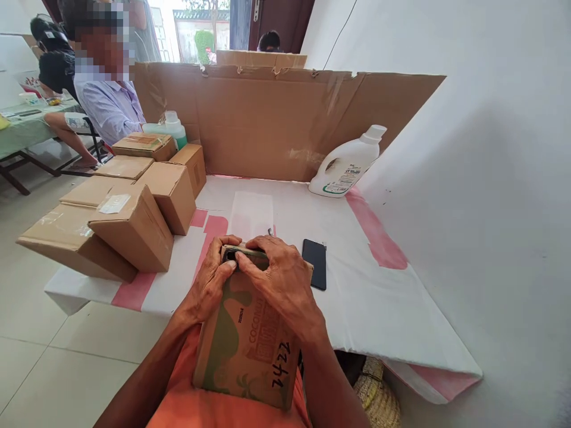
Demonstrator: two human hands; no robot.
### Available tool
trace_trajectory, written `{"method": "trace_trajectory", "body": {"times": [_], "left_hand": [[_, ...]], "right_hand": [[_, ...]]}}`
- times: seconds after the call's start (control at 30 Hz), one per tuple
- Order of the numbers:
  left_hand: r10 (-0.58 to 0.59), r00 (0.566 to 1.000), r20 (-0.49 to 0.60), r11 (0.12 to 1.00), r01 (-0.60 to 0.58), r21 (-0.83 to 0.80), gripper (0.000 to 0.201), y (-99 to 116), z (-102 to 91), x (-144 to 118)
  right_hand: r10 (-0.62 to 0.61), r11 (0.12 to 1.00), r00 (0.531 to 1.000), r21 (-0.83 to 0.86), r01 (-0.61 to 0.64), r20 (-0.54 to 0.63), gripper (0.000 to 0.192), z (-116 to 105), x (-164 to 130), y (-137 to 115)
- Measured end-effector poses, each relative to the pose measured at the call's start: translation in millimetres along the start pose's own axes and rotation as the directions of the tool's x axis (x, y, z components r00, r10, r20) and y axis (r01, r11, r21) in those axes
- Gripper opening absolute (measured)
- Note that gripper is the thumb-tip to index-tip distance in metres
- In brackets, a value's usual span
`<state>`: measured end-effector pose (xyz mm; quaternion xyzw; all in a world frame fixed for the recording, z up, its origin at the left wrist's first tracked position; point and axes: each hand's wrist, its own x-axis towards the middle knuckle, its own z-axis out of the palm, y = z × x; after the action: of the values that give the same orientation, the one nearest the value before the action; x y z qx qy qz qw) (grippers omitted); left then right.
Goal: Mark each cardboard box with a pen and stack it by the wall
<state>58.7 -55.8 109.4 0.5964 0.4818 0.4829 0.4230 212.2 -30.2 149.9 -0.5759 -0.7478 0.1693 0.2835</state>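
A printed cardboard box (250, 333) leans on my lap against the table's front edge, its side marked "COCONUT" and handwritten "2422". My left hand (212, 276) grips the box's upper left corner, thumb bent over the near side and fingers behind. My right hand (283, 276) clasps the upper edge, its thumb pressing near the left thumb. Between the thumbs a small black piece (231, 255) shows at the box's top; whether it is an opening or an object I cannot tell. A dark phone (314, 264) lies flat on the table just right of the box.
Several brown cardboard boxes (134, 226) stand grouped at the table's left. A white detergent jug (350, 163) leans at the back right, before a tall cardboard screen (267, 125). A bottle of green liquid (175, 128) stands behind the boxes. A person (107, 101) sits beyond; the wall (491, 178) borders the right.
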Motion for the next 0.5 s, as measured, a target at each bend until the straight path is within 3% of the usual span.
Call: {"method": "trace_trajectory", "body": {"times": [0.13,0.2,0.27,0.33,0.4,0.43,0.5], "left_hand": [[0.008,0.999,-0.046,0.999,-0.006,0.039,0.032,0.1,1.9,1.2],[0.002,0.998,-0.064,0.998,0.002,0.068,0.031,-0.7,1.2,2.0],[-0.002,0.996,-0.086,0.996,0.01,0.088,0.031,-3.1,-3.5,1.3],[-0.011,0.989,-0.145,0.994,0.027,0.105,0.032,-6.9,-11.9,-1.1],[-0.026,0.976,-0.214,0.99,0.054,0.127,0.034,-10.4,-20.8,-4.2],[-0.032,0.971,-0.238,0.988,0.067,0.14,0.035,-11.6,-24.3,-5.5],[-0.038,0.963,-0.265,0.983,0.083,0.163,0.037,-12.4,-28.1,-6.8]], "right_hand": [[-0.046,0.999,0.998,-0.013,0.046,-0.048,0.01,5.9,0.4,-0.2],[-0.082,0.993,0.997,0.083,0.081,0.004,0.011,-3.6,2.8,6.6],[-0.124,0.956,0.992,0.274,0.109,0.038,0.017,-20.7,9.5,25.4],[-0.072,0.907,0.995,0.412,0.094,-0.067,0.024,-39.0,22.0,58.1],[0.11,0.938,0.96,0.347,-0.015,-0.257,0.024,-48.5,39.3,99.3],[0.173,0.964,0.953,0.242,-0.112,-0.248,0.02,-47.4,48.8,119.8],[0.276,0.959,0.96,-0.045,-0.279,-0.052,0.016,-32.9,66.9,154.0]]}}
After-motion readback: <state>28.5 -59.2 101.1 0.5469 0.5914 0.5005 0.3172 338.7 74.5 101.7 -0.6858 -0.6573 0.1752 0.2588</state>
